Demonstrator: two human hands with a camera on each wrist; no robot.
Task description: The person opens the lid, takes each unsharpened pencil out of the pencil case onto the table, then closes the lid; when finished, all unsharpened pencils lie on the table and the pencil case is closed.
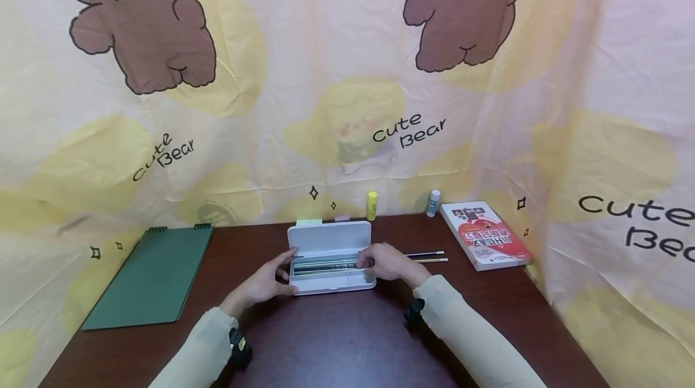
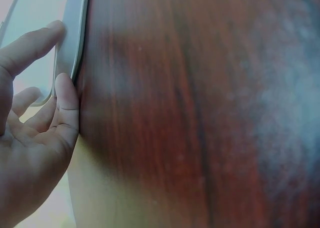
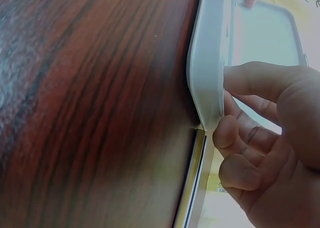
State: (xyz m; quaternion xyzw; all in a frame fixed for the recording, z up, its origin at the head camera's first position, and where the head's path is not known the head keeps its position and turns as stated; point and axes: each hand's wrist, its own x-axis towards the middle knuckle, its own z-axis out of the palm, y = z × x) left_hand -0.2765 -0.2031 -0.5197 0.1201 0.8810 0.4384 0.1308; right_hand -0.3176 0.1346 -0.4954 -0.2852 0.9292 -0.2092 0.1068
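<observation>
A white pencil case (image 1: 332,289) lies with its lid (image 1: 329,239) raised at the back. Several pencils (image 1: 326,267) lie lengthwise in its long compartment. My left hand (image 1: 266,279) grips the case's left end, thumb at the near corner and fingers farther back by the lid. In the left wrist view the thumb (image 2: 37,47) presses against the case's side wall. My right hand (image 1: 387,260) reaches over the right end and pinches a pencil inside. Its fingertips are hidden behind the case wall (image 3: 206,62) in the right wrist view.
Two more pencils (image 1: 434,260) lie on the dark wood table (image 1: 336,346), right of the case. A green spiral notebook (image 1: 149,276) lies at left, a book (image 1: 485,235) at right. Behind stand a yellow highlighter (image 1: 371,206) and a glue stick (image 1: 432,203), near the patterned curtain (image 1: 304,152).
</observation>
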